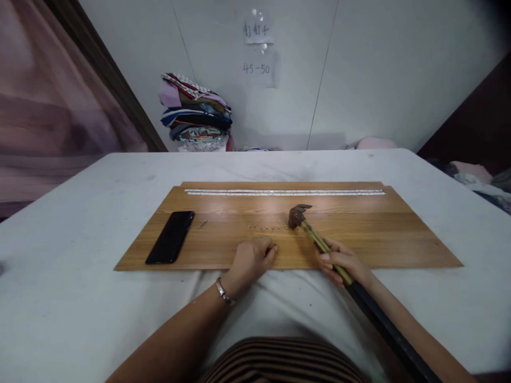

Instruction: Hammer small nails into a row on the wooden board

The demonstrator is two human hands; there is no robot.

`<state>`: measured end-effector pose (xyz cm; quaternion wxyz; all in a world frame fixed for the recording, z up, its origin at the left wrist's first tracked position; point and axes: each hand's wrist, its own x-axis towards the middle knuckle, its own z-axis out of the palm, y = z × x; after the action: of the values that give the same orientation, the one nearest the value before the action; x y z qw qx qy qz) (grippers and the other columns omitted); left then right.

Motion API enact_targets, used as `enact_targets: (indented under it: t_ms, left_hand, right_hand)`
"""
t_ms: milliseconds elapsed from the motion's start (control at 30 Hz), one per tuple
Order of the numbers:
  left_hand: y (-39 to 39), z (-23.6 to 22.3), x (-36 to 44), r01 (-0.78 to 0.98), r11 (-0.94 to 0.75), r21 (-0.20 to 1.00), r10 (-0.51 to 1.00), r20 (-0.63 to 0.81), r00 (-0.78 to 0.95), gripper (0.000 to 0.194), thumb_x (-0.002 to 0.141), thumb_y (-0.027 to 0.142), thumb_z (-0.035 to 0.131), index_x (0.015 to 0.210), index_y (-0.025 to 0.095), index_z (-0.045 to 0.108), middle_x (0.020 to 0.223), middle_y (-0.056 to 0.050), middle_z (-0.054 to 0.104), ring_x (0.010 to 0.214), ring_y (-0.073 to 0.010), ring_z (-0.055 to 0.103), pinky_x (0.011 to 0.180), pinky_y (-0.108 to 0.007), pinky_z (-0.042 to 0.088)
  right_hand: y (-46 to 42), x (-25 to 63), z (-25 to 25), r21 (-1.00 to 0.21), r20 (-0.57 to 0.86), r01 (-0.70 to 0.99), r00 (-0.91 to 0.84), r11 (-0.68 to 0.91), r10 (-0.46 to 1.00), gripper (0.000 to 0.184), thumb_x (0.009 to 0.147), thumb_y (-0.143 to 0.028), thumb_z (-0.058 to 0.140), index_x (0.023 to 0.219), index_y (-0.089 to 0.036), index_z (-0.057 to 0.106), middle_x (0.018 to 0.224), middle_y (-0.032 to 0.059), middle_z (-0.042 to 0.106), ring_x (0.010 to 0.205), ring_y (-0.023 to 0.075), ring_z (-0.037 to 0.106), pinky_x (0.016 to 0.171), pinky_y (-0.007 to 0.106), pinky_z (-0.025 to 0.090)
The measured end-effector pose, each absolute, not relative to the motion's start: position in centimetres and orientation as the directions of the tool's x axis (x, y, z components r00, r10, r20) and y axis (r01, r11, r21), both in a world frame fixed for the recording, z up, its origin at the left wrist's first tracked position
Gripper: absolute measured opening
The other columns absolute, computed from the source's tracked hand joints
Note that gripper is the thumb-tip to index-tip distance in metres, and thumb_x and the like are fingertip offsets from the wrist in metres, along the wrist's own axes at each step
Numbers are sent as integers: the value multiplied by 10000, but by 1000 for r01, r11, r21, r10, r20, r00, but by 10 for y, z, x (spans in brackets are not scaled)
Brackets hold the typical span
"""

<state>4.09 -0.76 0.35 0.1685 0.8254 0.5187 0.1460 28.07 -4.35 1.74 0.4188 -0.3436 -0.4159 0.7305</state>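
Note:
My right hand [339, 262] is wrapped round the yellow-and-black handle of a claw hammer [297, 217]. Its rusty head is over the wooden board [343, 229], at the right end of a row of several small nail heads [266, 227]; whether it touches the board I cannot tell. My left hand [253, 255] rests near the board's front edge, just below that row, with its fingers curled in. Whether anything is inside those fingers is hidden. A few loose nails [203, 224] lie on the board to the left.
A black phone [171, 238] lies on the board's left side. Two white marked strips [285, 192] run along its far edge. The board lies on a white-covered table [72, 255]. Folded clothes [195, 111] are stacked behind the table, by the wall with paper notes [258, 69].

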Motion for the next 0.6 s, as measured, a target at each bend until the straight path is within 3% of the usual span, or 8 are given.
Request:
enact_targets:
  t_ms: [600]
  left_hand:
    - [-7,4,41,809,-404,428,906,63,419,237,884,320,453,713,190,555,675,6,610,615,-117,514,560,-233,279]
  right_hand:
    - [-45,281,19,-897,-153,-323,-411,-301,898,168,743,-269,628,787,-188,487,497,-96,481,245,21,334,243,123,317]
